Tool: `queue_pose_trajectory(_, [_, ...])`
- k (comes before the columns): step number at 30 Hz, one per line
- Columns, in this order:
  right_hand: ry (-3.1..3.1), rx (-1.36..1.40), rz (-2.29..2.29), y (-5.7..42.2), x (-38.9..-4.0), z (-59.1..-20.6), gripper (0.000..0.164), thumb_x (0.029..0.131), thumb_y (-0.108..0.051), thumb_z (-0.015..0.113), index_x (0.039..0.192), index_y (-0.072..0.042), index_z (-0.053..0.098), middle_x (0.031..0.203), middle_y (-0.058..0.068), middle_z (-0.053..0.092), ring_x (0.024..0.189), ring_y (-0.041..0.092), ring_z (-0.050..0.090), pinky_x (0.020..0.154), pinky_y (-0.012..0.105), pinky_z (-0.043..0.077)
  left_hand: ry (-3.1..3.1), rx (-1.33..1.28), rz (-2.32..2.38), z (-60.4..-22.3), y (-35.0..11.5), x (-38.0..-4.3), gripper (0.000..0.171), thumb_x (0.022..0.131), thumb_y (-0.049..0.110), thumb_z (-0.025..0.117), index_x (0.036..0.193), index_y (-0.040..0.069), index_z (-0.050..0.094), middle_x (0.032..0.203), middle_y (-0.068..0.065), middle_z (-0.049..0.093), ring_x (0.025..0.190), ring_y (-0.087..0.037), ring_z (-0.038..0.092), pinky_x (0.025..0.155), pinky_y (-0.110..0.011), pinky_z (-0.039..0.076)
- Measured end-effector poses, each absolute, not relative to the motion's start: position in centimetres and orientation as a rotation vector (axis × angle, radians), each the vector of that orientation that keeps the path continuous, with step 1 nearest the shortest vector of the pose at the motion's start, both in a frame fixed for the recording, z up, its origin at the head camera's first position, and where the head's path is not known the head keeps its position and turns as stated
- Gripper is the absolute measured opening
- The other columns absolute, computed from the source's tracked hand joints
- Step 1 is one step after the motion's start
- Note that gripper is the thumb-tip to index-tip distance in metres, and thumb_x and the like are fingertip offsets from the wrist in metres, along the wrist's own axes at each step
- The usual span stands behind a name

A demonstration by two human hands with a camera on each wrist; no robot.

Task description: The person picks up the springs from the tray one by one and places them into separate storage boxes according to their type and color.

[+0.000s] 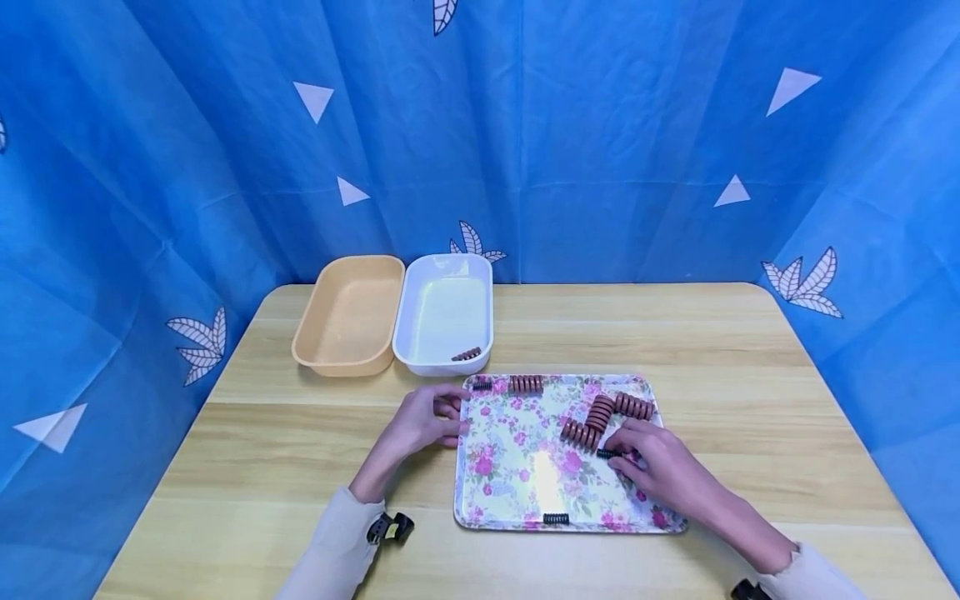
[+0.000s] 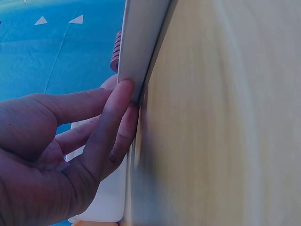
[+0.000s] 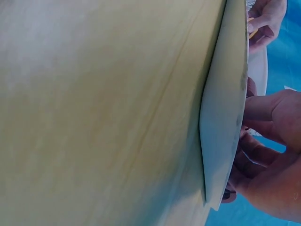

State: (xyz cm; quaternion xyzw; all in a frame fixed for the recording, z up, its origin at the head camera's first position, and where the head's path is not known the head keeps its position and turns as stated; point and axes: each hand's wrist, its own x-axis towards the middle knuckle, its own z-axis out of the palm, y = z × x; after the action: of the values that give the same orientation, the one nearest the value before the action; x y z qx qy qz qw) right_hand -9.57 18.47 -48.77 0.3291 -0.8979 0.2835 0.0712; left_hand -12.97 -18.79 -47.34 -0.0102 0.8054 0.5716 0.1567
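A white tray with pink flowers (image 1: 517, 475) lies on the table, bearing brown and black coil springs. My left hand (image 1: 425, 422) grips the tray's left edge, its fingertips against the outer wall in the left wrist view. At the tray's right side, my right hand (image 1: 660, 467) pinches a small black spring (image 1: 608, 454) between thumb and fingers. Just beyond lie three thick brown springs (image 1: 600, 412) close together. Another brown spring (image 1: 527, 384) and a black spring (image 1: 482, 386) lie along the far edge. One more black spring (image 1: 556, 518) is by the near edge.
Behind the tray to the left stand an orange bin (image 1: 348, 367) and a white bin (image 1: 442, 304), side by side. A slim brown spring (image 1: 467, 354) lies in the white bin. A blue curtain (image 1: 600, 167) hangs behind the wooden table (image 1: 720, 358).
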Motion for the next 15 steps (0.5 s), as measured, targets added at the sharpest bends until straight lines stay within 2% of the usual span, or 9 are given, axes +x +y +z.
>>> queue_pose_trajectory(15, [-2.69,0.913,0.901,18.8,-9.4,-47.3,0.023,0.081,-0.002,0.084,0.099,-0.015,0.077,0.094,-0.01,0.066,0.083,0.007,0.064,0.069,0.031,0.063,2.297,-0.029,1.641,-47.3,-18.9,-13.0,0.048,0.08,-0.013,0.079,0.125,-0.004,0.067,0.092,-0.017,0.064,0.079,-0.021,0.065,0.064,-0.038,0.067])
